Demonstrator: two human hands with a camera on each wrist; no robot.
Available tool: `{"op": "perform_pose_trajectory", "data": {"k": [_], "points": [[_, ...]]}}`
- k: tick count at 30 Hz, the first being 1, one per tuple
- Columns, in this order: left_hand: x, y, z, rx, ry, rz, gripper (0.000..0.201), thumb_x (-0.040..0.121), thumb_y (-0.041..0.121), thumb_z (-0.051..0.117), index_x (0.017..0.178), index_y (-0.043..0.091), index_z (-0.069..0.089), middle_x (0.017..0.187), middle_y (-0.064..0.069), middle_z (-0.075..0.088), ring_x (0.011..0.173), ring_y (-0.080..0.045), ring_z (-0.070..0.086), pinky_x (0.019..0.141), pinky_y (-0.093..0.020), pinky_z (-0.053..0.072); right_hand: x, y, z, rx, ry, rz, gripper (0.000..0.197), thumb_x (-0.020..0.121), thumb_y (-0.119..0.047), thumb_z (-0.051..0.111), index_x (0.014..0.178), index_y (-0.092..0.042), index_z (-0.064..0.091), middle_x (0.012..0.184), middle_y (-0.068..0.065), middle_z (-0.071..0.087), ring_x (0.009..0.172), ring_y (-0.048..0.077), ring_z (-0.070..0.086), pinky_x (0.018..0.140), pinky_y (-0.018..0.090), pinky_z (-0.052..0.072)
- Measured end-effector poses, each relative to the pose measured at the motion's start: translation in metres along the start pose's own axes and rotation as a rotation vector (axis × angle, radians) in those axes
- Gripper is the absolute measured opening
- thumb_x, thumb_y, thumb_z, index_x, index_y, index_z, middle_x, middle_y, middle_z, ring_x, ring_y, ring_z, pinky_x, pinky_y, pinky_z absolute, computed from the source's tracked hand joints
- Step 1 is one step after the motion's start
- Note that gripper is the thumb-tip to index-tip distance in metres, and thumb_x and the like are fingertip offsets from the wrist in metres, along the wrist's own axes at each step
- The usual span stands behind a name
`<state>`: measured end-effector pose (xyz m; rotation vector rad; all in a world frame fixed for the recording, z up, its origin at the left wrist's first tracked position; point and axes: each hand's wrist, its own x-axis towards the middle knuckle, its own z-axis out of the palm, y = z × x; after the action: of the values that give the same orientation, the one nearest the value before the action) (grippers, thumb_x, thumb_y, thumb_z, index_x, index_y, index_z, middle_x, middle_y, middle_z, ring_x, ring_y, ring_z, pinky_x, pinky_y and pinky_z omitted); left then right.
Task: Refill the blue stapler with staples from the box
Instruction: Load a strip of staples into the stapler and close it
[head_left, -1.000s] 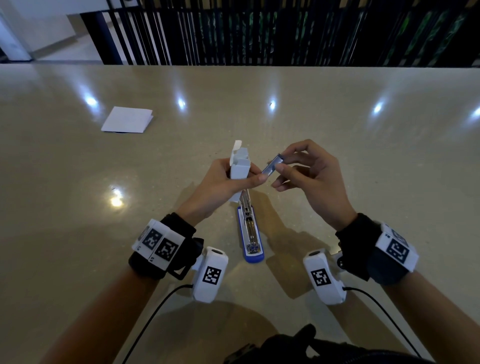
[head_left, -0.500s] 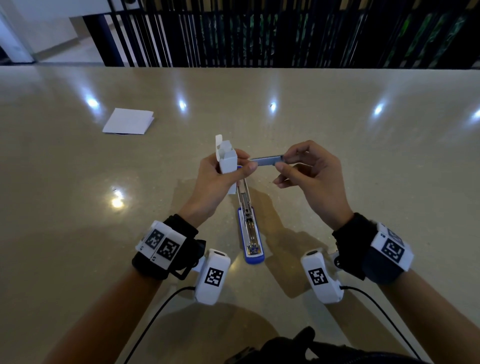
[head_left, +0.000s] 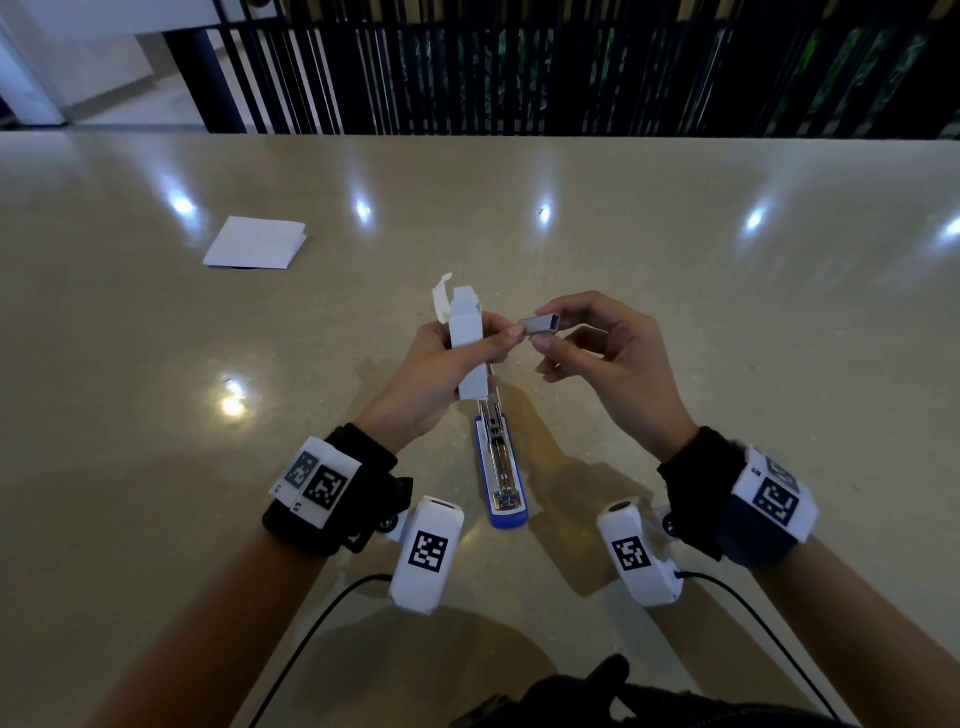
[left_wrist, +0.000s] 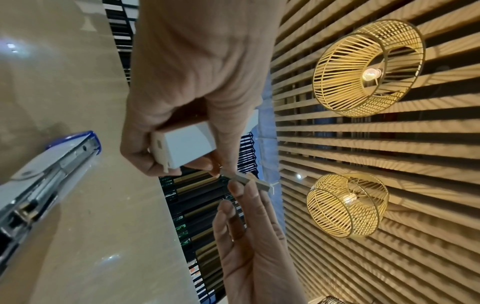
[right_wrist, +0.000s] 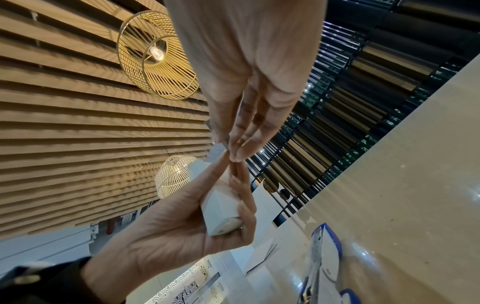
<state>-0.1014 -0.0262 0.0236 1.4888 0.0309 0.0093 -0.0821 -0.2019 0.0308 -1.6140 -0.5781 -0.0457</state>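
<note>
The blue stapler (head_left: 501, 467) lies opened flat on the table between my wrists, its metal channel facing up; it also shows as the stapler (left_wrist: 49, 174) and the stapler (right_wrist: 322, 265). My left hand (head_left: 441, 369) grips the small white staple box (head_left: 467, 345) upright above the stapler, its top flap open. My right hand (head_left: 597, 353) pinches a grey strip of staples (head_left: 541, 325) between thumb and fingers, held level just right of the box. A left fingertip touches the strip's left end. The strip of staples (left_wrist: 245, 180) and the box (left_wrist: 184, 148) show close up.
A folded white paper (head_left: 255, 242) lies at the back left of the beige table (head_left: 727, 312). A dark slatted railing (head_left: 519, 67) runs behind the table's far edge. Cables trail from both wrist cameras near the front edge.
The strip of staples has come fully out of the box and turned level. The left hand has tilted the box upright and shifted it slightly.
</note>
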Motion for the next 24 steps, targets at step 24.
{"op": "perform_pose_trajectory", "data": {"k": [24], "points": [[0.001, -0.006, 0.001, -0.124, -0.069, -0.243, 0.012, 0.079, 0.023, 0.070, 0.086, 0.015, 0.064, 0.072, 0.001, 0.058, 0.068, -0.012, 0.056, 0.067, -0.033, 0.049, -0.002, -0.008, 0.003, -0.105, 0.005, -0.083, 0.034, 0.088, -0.008, 0.063, 0.108, -0.028, 0.046, 0.089, 0.013, 0.071, 0.062, 0.025, 0.067, 0.063, 0.034, 0.058]]}}
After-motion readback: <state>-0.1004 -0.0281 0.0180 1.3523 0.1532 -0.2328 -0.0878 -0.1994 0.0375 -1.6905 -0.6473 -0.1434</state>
